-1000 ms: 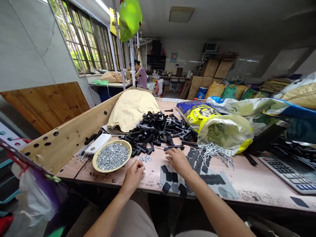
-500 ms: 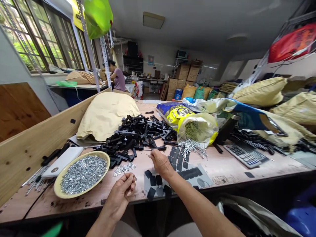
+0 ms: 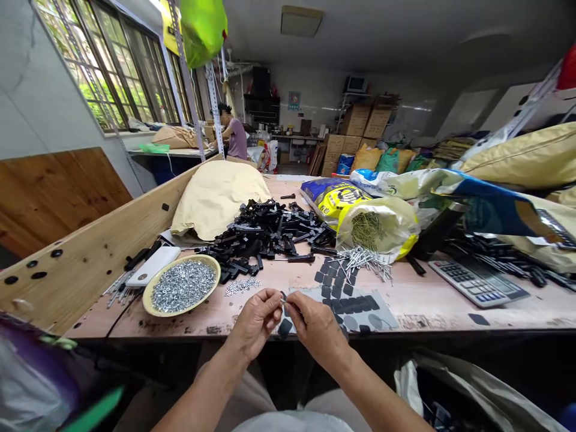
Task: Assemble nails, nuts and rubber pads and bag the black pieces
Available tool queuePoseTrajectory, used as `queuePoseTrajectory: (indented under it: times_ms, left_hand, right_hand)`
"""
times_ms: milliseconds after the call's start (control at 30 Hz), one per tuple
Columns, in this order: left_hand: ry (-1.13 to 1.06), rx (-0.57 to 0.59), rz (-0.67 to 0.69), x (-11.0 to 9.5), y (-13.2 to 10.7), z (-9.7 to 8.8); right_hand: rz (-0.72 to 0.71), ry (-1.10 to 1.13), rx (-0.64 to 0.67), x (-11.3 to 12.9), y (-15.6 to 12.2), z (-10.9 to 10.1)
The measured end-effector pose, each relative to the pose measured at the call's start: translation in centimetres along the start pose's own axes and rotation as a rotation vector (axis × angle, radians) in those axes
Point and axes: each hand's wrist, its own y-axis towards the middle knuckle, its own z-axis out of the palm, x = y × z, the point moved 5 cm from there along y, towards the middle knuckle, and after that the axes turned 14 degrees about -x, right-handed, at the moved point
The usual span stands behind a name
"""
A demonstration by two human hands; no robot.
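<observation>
My left hand (image 3: 256, 321) and my right hand (image 3: 315, 324) meet at the table's near edge, fingertips pinched together on a small metal piece (image 3: 283, 303), too small to name. Just beyond them lies a grey sheet (image 3: 382, 312) carrying several black pads (image 3: 342, 294). A small scatter of washers (image 3: 242, 285) lies left of the sheet. A yellow bowl (image 3: 155, 309) full of small silver nuts stands at the left. Behind it is a heap of black plastic parts (image 3: 265, 231). Loose screws (image 3: 364, 261) spill from a yellow bag (image 3: 378, 225).
A calculator (image 3: 477, 279) lies at the right. A tan sack (image 3: 216, 195) and more bags crowd the table's back and right. A wooden board (image 3: 108, 240) walls the left side, with a white phone (image 3: 150, 265) beside it. Another person (image 3: 236, 135) works at a far table.
My right hand drew back from the black parts to the table's edge. My left hand rose to meet it, and both now pinch a small piece. The view shifted.
</observation>
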Motion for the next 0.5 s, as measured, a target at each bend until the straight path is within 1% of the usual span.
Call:
queuePoseTrajectory:
  times_ms: [33,100,167,200,233,267,367,400,433,500]
  left_hand:
    - [0.055,-0.009,0.044,-0.1,-0.1,0.0]
    - [0.149,-0.009,0.097,-0.2,-0.4,0.0]
    - [0.223,0.009,0.099,0.1,-0.5,-0.1]
    - [0.256,0.015,0.095,0.3,-0.5,-0.2]
    - [0.285,0.015,0.095,0.5,-0.4,-0.3]
    - [0.313,0.014,0.097,0.6,-0.4,-0.3]
    - [0.382,0.008,0.124,0.9,-0.2,-0.4]
    - [0.402,0.010,0.144,0.8,-0.2,-0.4]
    - [0.422,0.014,0.173,0.7,-0.2,-0.3]
    - [0.461,0.016,0.237,0.6,-0.2,-0.2]
  right_hand:
    - [0.047,0.041,0.016,-0.1,-0.1,-0.2]
    - [0.222,0.215,0.104,-0.7,-0.5,0.0]
    - [0.446,0.457,0.231,-1.4,-1.3,0.6]
    - [0.533,0.558,0.272,-1.7,-1.7,0.9]
    - [0.587,0.621,0.286,-1.9,-2.1,1.0]
    - [0.609,0.645,0.279,-2.1,-2.4,1.0]
    - [0.546,0.569,0.184,-2.5,-2.7,0.6]
    - [0.545,0.562,0.170,-2.6,-2.9,0.6]
    - [0.570,0.587,0.177,-2.7,-3.0,0.8]
    - [0.670,0.704,0.228,-3.0,-3.4,1.4]
